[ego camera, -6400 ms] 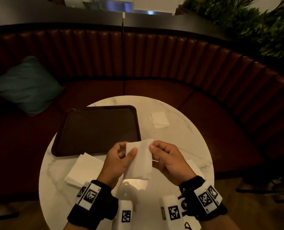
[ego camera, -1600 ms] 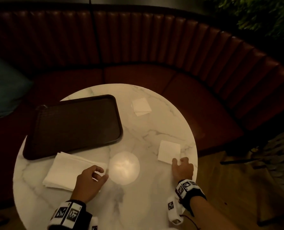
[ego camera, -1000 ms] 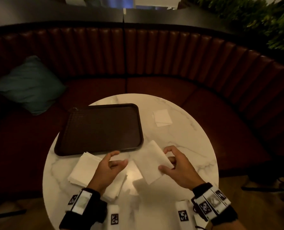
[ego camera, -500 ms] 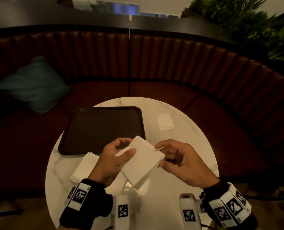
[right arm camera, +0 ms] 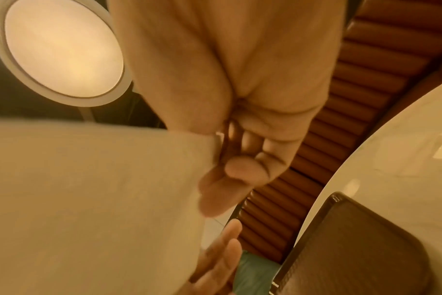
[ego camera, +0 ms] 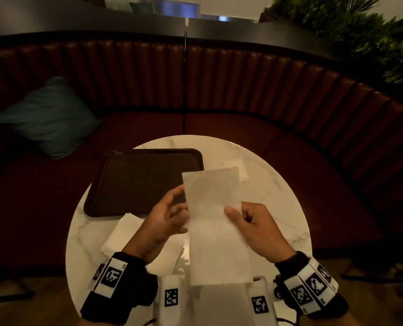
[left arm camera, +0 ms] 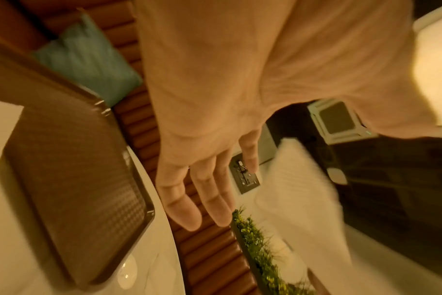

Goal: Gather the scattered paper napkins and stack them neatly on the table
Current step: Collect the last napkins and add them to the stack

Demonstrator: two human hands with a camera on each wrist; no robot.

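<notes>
A white paper napkin (ego camera: 209,208), unfolded into a long strip, hangs upright over the round marble table (ego camera: 278,208). My right hand (ego camera: 249,222) pinches its right edge between thumb and fingers; the right wrist view shows the same pinch on the napkin (right arm camera: 88,199). My left hand (ego camera: 169,217) is beside the strip's left edge with straight fingers (left arm camera: 202,189), a little apart from the blurred napkin (left arm camera: 303,199). A stack of napkins (ego camera: 122,234) lies on the table under my left wrist. One folded napkin (ego camera: 241,169) lies alone at the far side, partly hidden by the strip.
A dark brown tray (ego camera: 144,182) holding nothing lies on the table's far left. A curved red booth seat (ego camera: 242,128) wraps round the table, with a teal cushion (ego camera: 47,118) on the left. Plants (ego camera: 360,31) stand at the back right.
The folded napkin held between both hands has opened into a long strip and risen. My left hand has let go and straightened its fingers; my right hand still pinches it.
</notes>
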